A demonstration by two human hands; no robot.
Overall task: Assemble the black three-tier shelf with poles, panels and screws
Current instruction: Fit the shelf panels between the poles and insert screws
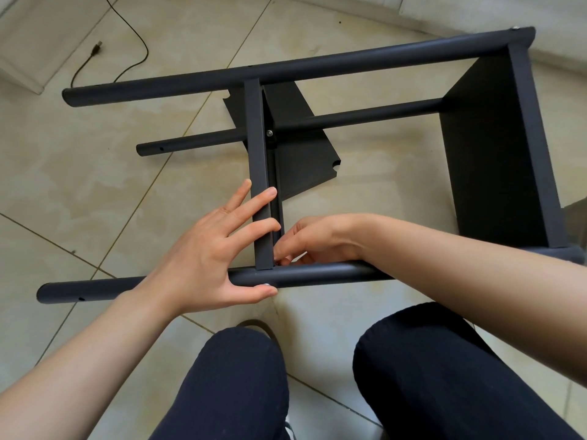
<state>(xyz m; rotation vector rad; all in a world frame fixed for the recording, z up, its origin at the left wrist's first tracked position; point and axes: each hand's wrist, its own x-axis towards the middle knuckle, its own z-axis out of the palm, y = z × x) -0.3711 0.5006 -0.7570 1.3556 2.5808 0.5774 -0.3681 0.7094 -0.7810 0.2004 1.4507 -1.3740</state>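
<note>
Shelf: the half-built shelf [495, 154] is lying on its side on the tiled floor [95, 192], just beyond the person's knees.
Near pole: the near pole [317, 274] is running left to right, meeting the lower end of the middle panel [259, 173] at the corner being worked on.
Left hand: the left hand [219, 249] is resting flat, fingers straight and spread, across the panel edge, with the thumb lying under the pole beside a small screw head [266, 284].
Right hand: the right hand [313, 241] is reaching in behind the panel, fingertips [281, 257] pinched together at the joint; something small and pale seems held there, but what it is I cannot tell.
Risk, dropped part: a small fastener is likely to slip from that pinch and roll under the frame, since the fingers are working in a tight corner with little to see.
Risk, misalignment: the panel may be shifting off its hole if the flat palm eases, so the screw could be biting crooked.
Risk, frame: with only some corners fixed, the far pole [286, 69] and end panel could be racking if leaned on.
Loose cable: a cable [139, 39] is lying well apart, posing no snag here.
</note>
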